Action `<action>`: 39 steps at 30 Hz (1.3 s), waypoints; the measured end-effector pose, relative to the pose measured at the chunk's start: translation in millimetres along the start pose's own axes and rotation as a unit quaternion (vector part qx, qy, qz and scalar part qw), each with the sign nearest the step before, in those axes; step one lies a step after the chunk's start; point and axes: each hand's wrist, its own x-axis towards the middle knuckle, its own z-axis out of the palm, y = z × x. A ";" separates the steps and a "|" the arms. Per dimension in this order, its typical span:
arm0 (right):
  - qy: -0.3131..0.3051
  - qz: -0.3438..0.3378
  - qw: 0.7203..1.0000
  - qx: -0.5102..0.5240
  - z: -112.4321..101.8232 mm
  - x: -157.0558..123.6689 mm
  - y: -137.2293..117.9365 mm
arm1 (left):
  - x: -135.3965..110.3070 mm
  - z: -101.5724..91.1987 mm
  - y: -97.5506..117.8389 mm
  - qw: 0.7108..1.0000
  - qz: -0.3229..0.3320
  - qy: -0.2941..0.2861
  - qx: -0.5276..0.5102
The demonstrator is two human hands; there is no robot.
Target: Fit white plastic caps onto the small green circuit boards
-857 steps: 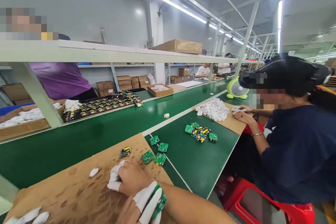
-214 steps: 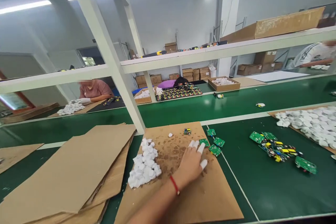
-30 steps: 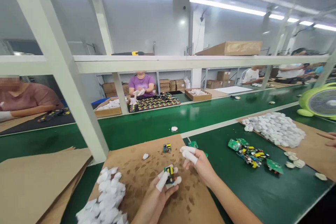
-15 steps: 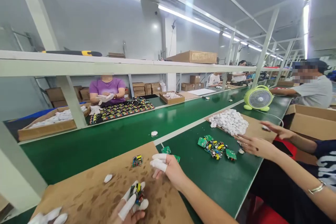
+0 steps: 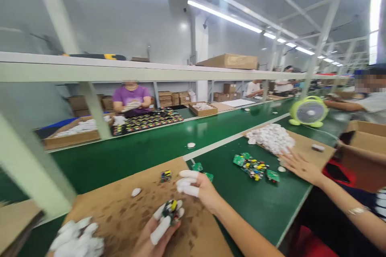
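My left hand (image 5: 164, 227), in white finger cots, grips a small circuit board (image 5: 171, 211) with yellow and dark components, its fingers wrapped around the sides. Just above and to the right is my right hand (image 5: 197, 188), also wearing white finger cots; its fingers stretch to the left, apart, with nothing visible in them. Behind the hands, another circuit board (image 5: 165, 176) lies on the brown cardboard sheet (image 5: 120, 217). A white oval piece (image 5: 136, 192) rests to its left. A heap of white pieces (image 5: 76, 239) fills the sheet's lower left corner.
Two green boards (image 5: 197, 166) lie partly behind my right hand. Farther right are a pile of circuit boards (image 5: 255, 168), a white heap (image 5: 271, 138), a co-worker's hand (image 5: 301, 165) and a green fan (image 5: 309, 111). One white piece (image 5: 191, 145) sits on the green belt (image 5: 144, 142).
The view has turned left, so more of the white heap shows. My left hand has risen with the circuit board, nearer my right hand. Only one of the neighbouring co-worker's hands now shows.
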 end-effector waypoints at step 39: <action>-0.336 0.028 0.935 -0.111 7.3 -36.3 -9.2 | -18.9 13.2 -7.0 0.973 0.060 -0.201 0.091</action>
